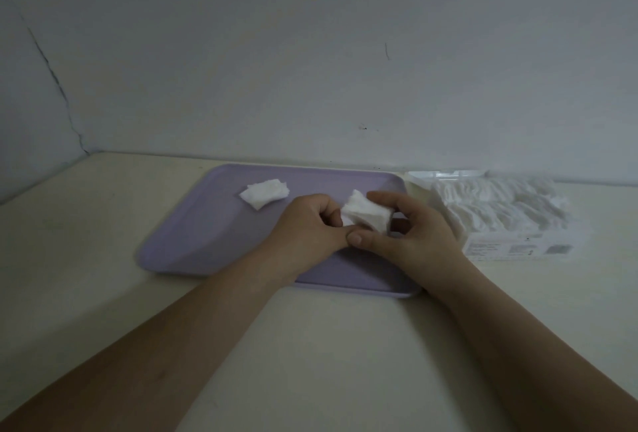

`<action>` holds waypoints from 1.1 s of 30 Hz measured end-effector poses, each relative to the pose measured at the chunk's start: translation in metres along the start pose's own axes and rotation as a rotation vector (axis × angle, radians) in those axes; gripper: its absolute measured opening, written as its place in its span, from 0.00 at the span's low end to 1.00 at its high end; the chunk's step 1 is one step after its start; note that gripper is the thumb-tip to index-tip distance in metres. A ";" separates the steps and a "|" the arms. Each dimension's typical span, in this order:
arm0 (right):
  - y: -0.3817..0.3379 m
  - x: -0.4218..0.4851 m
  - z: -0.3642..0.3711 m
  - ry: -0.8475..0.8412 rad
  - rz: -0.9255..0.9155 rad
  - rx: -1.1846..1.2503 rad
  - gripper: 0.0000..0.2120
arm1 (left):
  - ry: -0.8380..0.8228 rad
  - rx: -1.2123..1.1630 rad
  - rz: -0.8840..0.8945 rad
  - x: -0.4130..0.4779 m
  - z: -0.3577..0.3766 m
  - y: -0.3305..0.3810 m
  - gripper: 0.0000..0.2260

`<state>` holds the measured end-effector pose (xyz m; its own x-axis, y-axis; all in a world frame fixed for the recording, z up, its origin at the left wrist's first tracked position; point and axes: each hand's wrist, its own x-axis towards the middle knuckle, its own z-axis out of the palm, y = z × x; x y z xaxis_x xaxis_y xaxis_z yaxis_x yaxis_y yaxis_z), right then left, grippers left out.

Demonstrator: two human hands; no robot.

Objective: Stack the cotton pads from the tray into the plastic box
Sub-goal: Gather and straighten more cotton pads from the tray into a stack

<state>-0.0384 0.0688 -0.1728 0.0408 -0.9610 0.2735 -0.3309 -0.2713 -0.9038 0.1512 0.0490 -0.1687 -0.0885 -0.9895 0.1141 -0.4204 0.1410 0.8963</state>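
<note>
**Both hands hold a bundle of pads over the tray**

Nearest, the left hand (307, 224) and right hand (414, 238) meet over the lilac tray (207, 235). Both have their fingers curled round a small bundle of cotton pads (366, 214): the left pinches its near left edge, and the right cups it between thumb and fingers. The pads look feather-light, soft and easily squashed. A loose bundle would probably fan apart, so it is best gripped across its flat faces, squeezing gently. Farther back on the tray lies a second clump of pads (264, 193), untouched. To the right on the counter (103, 224), just beside the tray, the plastic box (500, 217) is already nearly full of pads.
</note>
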 end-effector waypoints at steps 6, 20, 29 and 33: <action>0.003 0.002 0.001 0.125 -0.043 -0.106 0.19 | -0.053 0.042 0.029 0.011 -0.030 0.004 0.06; 0.009 0.000 0.006 0.038 -0.269 -0.317 0.20 | 0.064 0.537 0.183 0.027 -0.058 -0.024 0.05; 0.002 -0.001 0.005 0.166 -0.241 -0.394 0.19 | -0.080 0.324 0.063 0.024 -0.060 -0.023 0.26; 0.004 0.001 0.004 0.154 -0.154 -0.364 0.20 | -0.107 0.281 0.029 0.021 -0.056 -0.017 0.12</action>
<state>-0.0354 0.0662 -0.1770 -0.0169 -0.8841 0.4670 -0.6444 -0.3475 -0.6812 0.2073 0.0236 -0.1579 -0.1925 -0.9781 0.0787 -0.6484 0.1869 0.7380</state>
